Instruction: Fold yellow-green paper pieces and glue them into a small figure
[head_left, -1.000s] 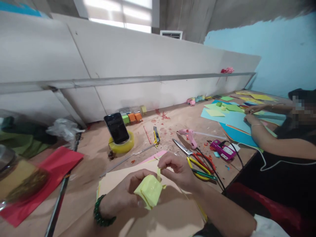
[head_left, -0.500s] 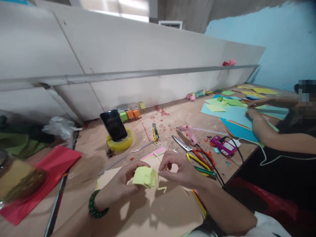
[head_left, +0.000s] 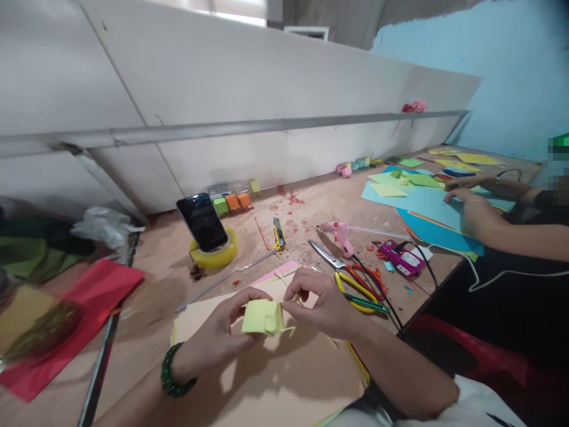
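A small pale-yellow folded paper piece, boxy in shape (head_left: 256,316), is gripped between the thumb and fingers of my left hand (head_left: 229,320). My right hand (head_left: 320,302) is closed in a pinch at the piece's right side, on a thin yellow paper strip (head_left: 288,330) whose bent end sticks out below the fingertips. Both hands are above a stack of peach paper sheets (head_left: 284,379). Close beyond my right hand lie scissors (head_left: 331,255) with red and yellow handles and a green pen-like stick (head_left: 367,303).
A phone (head_left: 202,220) leans in a yellow tape roll (head_left: 216,255). Behind the hands lie a yellow cutter (head_left: 278,233), a pink glue gun (head_left: 340,234) and a purple power strip (head_left: 402,259). Folded paper pieces (head_left: 232,203) line the wall. At right, a co-worker's hands (head_left: 471,198) rest over coloured paper.
My right fingers have drawn the strip closer against the yellow piece, and its loose end has risen. The piece has turned slightly in my left hand. The co-worker's arms have shifted.
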`<move>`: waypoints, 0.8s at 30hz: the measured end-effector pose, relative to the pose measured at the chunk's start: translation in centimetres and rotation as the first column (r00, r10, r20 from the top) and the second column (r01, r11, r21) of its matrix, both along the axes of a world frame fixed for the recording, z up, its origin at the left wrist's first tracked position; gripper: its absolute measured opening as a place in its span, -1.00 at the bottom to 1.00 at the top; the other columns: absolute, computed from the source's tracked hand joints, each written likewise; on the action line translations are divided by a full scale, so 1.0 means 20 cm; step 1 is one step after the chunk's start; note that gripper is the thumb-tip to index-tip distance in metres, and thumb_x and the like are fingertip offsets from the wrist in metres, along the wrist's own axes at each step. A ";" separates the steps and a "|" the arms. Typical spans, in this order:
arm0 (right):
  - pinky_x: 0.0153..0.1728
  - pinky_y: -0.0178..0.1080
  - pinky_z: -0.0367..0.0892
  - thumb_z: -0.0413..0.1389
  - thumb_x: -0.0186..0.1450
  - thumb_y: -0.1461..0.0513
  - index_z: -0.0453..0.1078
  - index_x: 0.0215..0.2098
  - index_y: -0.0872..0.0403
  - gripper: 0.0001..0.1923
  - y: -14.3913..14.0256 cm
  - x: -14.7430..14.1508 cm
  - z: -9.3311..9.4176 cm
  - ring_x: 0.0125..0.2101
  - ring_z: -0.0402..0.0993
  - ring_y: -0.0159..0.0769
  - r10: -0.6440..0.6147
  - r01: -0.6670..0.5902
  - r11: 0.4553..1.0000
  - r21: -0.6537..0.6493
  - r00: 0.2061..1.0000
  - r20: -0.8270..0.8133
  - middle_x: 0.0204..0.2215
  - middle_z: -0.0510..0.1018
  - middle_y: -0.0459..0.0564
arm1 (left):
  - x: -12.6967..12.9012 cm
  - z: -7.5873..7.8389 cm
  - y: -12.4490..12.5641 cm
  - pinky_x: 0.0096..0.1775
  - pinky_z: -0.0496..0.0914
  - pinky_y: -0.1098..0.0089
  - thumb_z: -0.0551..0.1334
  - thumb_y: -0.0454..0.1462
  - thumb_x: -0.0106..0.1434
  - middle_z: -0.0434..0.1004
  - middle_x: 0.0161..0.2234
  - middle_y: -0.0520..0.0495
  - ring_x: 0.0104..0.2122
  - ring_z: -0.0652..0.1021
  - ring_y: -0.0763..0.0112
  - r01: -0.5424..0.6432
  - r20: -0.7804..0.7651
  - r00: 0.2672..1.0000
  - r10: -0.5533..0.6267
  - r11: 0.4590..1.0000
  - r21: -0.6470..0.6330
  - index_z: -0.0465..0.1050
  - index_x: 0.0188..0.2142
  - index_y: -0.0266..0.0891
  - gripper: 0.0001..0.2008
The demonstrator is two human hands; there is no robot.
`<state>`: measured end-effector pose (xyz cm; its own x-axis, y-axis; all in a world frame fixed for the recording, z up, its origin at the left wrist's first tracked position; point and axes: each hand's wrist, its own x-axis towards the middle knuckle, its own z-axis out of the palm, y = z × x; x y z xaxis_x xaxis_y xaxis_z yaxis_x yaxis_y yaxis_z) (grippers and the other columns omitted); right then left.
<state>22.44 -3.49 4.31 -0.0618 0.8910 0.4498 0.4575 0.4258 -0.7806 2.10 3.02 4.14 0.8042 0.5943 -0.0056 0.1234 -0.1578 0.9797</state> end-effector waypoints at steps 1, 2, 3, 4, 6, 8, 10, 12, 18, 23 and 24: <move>-0.51 -0.38 0.19 0.12 0.17 0.32 0.35 -0.55 0.08 -0.86 0.00 0.00 0.00 -0.55 0.23 -0.45 -0.008 0.008 1.000 0.021 1.000 0.008 -0.59 0.38 -0.14 | 0.00 0.00 0.00 -0.25 0.33 0.40 0.27 -0.33 0.05 0.43 -0.30 -0.01 -0.32 0.43 0.34 0.001 0.001 1.000 -0.001 1.000 0.009 0.40 -0.18 -0.16 -0.71; -0.51 -0.38 0.18 0.12 0.17 0.32 0.33 -0.56 0.08 -0.85 0.00 -0.01 -0.01 -0.56 0.23 -0.45 -0.021 0.020 0.999 0.043 1.000 0.020 -0.60 0.37 -0.14 | 0.00 0.00 0.00 -0.25 0.34 0.40 0.27 -0.32 0.06 0.43 -0.30 -0.01 -0.32 0.43 0.33 0.005 0.004 1.000 -0.005 1.000 0.018 0.39 -0.19 -0.16 -0.72; -0.52 -0.38 0.18 0.12 0.16 0.32 0.32 -0.56 0.08 -0.85 0.00 -0.01 -0.01 -0.56 0.23 -0.45 -0.036 0.034 0.997 0.070 0.999 0.035 -0.60 0.36 -0.15 | 0.00 0.00 0.00 -0.25 0.34 0.40 0.27 -0.31 0.08 0.44 -0.30 -0.02 -0.31 0.43 0.33 0.009 0.004 1.000 -0.009 1.000 0.026 0.39 -0.18 -0.16 -0.73; -0.52 -0.37 0.17 0.11 0.16 0.33 0.31 -0.56 0.07 -0.85 0.00 -0.01 -0.01 -0.56 0.22 -0.45 -0.050 0.045 0.995 0.094 0.997 0.053 -0.61 0.35 -0.15 | 0.00 -0.01 0.00 -0.24 0.34 0.39 0.27 -0.30 0.09 0.44 -0.29 -0.02 -0.31 0.43 0.32 0.009 0.007 1.000 -0.009 0.999 0.031 0.39 -0.18 -0.16 -0.73; -0.52 -0.37 0.15 0.10 0.15 0.34 0.30 -0.56 0.07 -0.85 0.00 -0.02 -0.02 -0.57 0.22 -0.45 -0.076 0.064 0.989 0.132 0.993 0.088 -0.61 0.34 -0.16 | 0.00 -0.02 0.00 -0.25 0.34 0.39 0.28 -0.29 0.11 0.43 -0.29 -0.02 -0.31 0.43 0.32 0.003 0.012 1.000 -0.003 1.000 0.030 0.38 -0.17 -0.16 -0.74; -0.52 -0.37 0.15 0.09 0.14 0.35 0.29 -0.56 0.06 -0.86 0.00 -0.03 -0.02 -0.56 0.22 -0.44 -0.089 0.071 0.986 0.148 0.989 0.115 -0.61 0.34 -0.16 | 0.00 -0.03 0.00 -0.26 0.34 0.40 0.28 -0.28 0.12 0.43 -0.30 -0.01 -0.32 0.43 0.34 -0.002 0.014 1.000 0.002 1.000 0.018 0.37 -0.16 -0.15 -0.74; -0.51 -0.36 0.15 0.07 0.13 0.36 0.28 -0.55 0.06 -0.87 0.00 -0.03 -0.02 -0.56 0.23 -0.44 -0.095 0.077 0.987 0.142 0.987 0.126 -0.61 0.34 -0.16 | 0.00 -0.04 0.00 -0.27 0.33 0.41 0.28 -0.28 0.13 0.42 -0.30 0.00 -0.32 0.43 0.35 0.000 0.018 1.000 0.000 1.000 0.004 0.37 -0.16 -0.13 -0.74; -0.51 -0.36 0.16 0.06 0.12 0.35 0.27 -0.54 0.06 -0.88 0.00 -0.04 -0.02 -0.56 0.23 -0.44 -0.098 0.084 0.990 0.115 0.988 0.123 -0.60 0.34 -0.16 | 0.00 -0.04 0.00 -0.29 0.33 0.43 0.28 -0.29 0.14 0.42 -0.31 0.02 -0.34 0.43 0.36 0.003 0.022 1.000 -0.003 1.000 -0.023 0.37 -0.16 -0.12 -0.75; -0.47 -0.38 0.27 0.09 0.12 0.30 0.30 -0.35 0.06 -0.90 -0.02 -0.03 -0.02 -0.52 0.28 -0.45 -0.074 0.074 0.996 -0.044 0.997 0.004 -0.48 0.41 -0.14 | -0.01 -0.03 -0.01 -0.30 0.33 0.43 0.29 -0.30 0.13 0.42 -0.33 0.03 -0.36 0.42 0.37 0.002 0.043 0.999 0.001 0.998 -0.068 0.38 -0.16 -0.11 -0.74; -0.49 -0.39 0.29 0.11 0.12 0.32 0.27 -0.29 0.05 -0.82 -0.02 -0.01 -0.02 -0.53 0.30 -0.47 -0.057 0.045 0.995 -0.088 0.989 -0.135 -0.44 0.38 -0.13 | -0.01 -0.03 0.01 -0.30 0.33 0.43 0.33 -0.19 0.11 0.41 -0.29 -0.01 -0.33 0.40 0.35 -0.028 0.070 0.997 0.032 0.998 -0.064 0.39 -0.15 -0.12 -0.69; -0.50 -0.40 0.28 0.11 0.13 0.32 0.26 -0.31 0.05 -0.84 -0.02 0.00 -0.02 -0.53 0.29 -0.47 -0.063 0.056 0.997 -0.049 0.986 -0.152 -0.44 0.37 -0.14 | -0.01 -0.03 0.01 -0.30 0.33 0.43 0.34 -0.16 0.10 0.40 -0.29 -0.01 -0.33 0.40 0.35 -0.030 0.088 0.995 0.037 0.997 -0.074 0.40 -0.15 -0.12 -0.68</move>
